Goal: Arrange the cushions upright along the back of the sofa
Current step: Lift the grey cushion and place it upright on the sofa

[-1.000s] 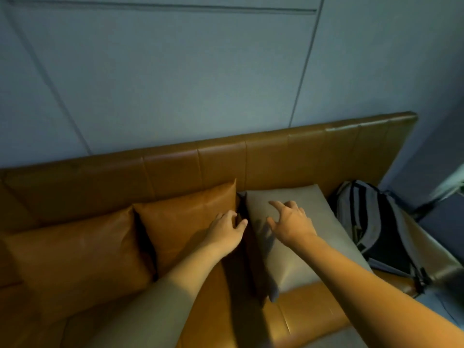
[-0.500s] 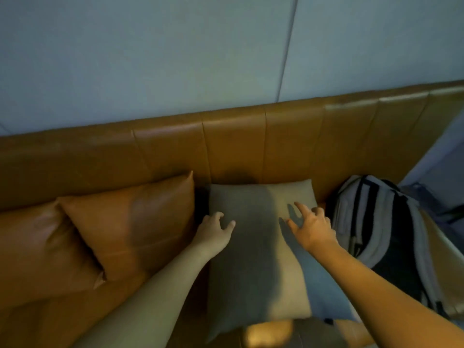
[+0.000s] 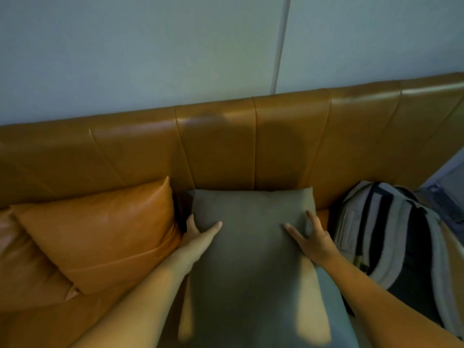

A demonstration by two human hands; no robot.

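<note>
Glossy tan leather sofa back (image 3: 288, 136) (cushion (image 3: 100, 232) likewise); grey cushion (image 3: 251, 247) is matt woven cloth.

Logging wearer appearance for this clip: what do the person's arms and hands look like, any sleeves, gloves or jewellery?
The left forearm and right forearm are bare to the frame edge, no sleeves. The left hand and right hand are bare too: no gloves, rings, watch or markings visible.
</note>
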